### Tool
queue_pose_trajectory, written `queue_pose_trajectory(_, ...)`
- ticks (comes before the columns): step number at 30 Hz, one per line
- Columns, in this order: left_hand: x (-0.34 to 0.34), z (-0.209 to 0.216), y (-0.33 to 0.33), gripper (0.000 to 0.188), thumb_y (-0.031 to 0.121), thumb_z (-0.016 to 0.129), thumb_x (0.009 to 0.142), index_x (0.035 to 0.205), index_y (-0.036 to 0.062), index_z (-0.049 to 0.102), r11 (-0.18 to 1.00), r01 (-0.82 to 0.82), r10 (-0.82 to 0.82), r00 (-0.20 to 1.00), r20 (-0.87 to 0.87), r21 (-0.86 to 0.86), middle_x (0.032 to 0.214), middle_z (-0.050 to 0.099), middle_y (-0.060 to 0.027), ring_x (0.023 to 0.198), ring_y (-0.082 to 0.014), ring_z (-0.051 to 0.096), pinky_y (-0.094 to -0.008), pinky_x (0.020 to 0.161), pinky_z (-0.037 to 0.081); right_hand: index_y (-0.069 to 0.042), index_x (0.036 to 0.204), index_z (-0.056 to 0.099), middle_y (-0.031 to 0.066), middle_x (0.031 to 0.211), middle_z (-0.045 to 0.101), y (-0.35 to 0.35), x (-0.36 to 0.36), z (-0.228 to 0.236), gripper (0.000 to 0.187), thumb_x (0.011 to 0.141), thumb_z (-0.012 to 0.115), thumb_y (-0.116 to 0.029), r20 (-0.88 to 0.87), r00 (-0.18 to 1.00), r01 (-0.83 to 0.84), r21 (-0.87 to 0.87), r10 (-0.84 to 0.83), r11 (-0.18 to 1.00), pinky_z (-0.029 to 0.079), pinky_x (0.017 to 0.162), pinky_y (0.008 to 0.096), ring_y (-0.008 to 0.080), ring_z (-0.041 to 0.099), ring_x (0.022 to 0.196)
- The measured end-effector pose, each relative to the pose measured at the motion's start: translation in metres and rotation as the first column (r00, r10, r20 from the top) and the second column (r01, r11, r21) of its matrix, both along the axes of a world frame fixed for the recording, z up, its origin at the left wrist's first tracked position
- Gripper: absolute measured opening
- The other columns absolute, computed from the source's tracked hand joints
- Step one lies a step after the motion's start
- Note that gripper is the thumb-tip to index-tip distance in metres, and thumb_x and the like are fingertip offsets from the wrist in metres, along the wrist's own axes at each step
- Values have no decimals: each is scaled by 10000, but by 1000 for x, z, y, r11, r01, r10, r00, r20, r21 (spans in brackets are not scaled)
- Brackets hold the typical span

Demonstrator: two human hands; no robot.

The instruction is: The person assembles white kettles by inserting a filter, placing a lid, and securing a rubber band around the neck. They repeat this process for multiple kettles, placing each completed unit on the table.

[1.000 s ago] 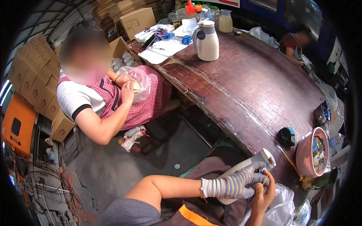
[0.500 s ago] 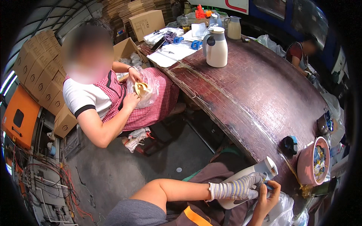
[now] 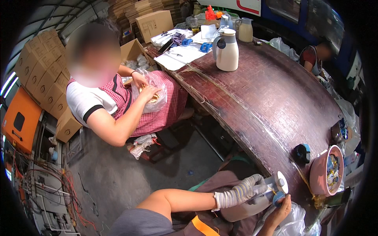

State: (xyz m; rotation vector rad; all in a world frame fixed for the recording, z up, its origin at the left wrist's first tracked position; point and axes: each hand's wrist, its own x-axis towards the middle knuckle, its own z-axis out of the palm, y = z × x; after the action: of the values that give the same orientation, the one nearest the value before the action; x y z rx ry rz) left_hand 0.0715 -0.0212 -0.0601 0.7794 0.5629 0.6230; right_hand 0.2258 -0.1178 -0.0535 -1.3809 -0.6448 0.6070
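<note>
A white vacuum jug (image 3: pixel 243 210) with a grey neck and a white lid (image 3: pixel 280 181) lies tilted across my lap, its top toward the table edge. My left hand (image 3: pixel 245 191), in a striped knit glove, is closed on the jug near its neck. Bare, my right hand (image 3: pixel 280 212) pinches a round blue tag (image 3: pixel 278 198) beside the lid. A thin yellow cord (image 3: pixel 272 191) runs from the tag toward my left fingertips; its far end is hidden.
On the table (image 3: pixel 267 90) stand another white jug (image 3: pixel 227 51), a dark blue-topped item (image 3: pixel 302 153) and a pink basket (image 3: pixel 317 173) of tags. Clear plastic bags (image 3: pixel 293 220) lie by my right arm. A co-worker (image 3: pixel 106 102) sits at left, hands in a plastic bag (image 3: pixel 155 92).
The jug's lid has turned more into view. My left hand has shifted up along the neck, and the blue tag now shows its face. The co-worker's hand has moved over the bag.
</note>
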Motion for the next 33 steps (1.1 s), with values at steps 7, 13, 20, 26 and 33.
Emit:
queue_pose_trajectory(7, -17, -4, 12, 485, 142, 711, 876, 1298, 83, 481, 966, 80, -94, 995, 42, 245, 1144, 595, -33, 1035, -86, 551, -208, 829, 470, -70, 681, 462, -25, 666, 456, -16, -10, -13, 364, 1003, 503, -235, 185, 973, -106, -160, 135, 981, 312, 601, 229, 58, 403, 651)
queue_pose_trajectory(13, -37, 33, 23, 475, 158, 713, 864, 1278, 64, 500, 940, 242, -180, 951, -252, 239, 1075, 610, -61, 992, -157, 576, -297, 892, 461, -73, 631, 442, -29, 607, 428, -31, 23, -30, 404, 996, 509, -232, 378, 926, 69, -135, -13, 988, 289, 539, 240, 64, 375, 570)
queue_pose_trajectory(20, -41, 47, 25, 442, 249, 732, 849, 1210, 61, 562, 832, 289, -22, 870, -492, 474, 961, 650, -104, 864, -203, 633, -307, 808, 496, -56, 615, 462, -17, 593, 449, -31, -23, -5, 387, 955, 562, -212, 222, 959, -134, -193, 176, 972, 301, 533, 245, 68, 392, 567)
queue_pose_trajectory(26, -44, 74, 26, 393, 236, 732, 849, 1169, 55, 592, 865, 400, -157, 789, -593, 303, 926, 679, -123, 821, -206, 641, -318, 728, 501, -12, 714, 528, -24, 648, 443, -45, -18, 13, 309, 971, 559, -182, 158, 946, -207, -374, 282, 904, 336, 556, 261, 89, 381, 619)
queue_pose_trajectory(33, -37, 43, 22, 372, 203, 718, 850, 1160, 42, 591, 829, 209, 19, 916, -401, 518, 910, 680, -139, 827, -216, 643, -316, 744, 498, -43, 614, 459, -20, 594, 458, -44, -31, -7, 359, 931, 600, -139, 171, 933, -278, -219, 317, 935, 314, 524, 235, 57, 396, 569)
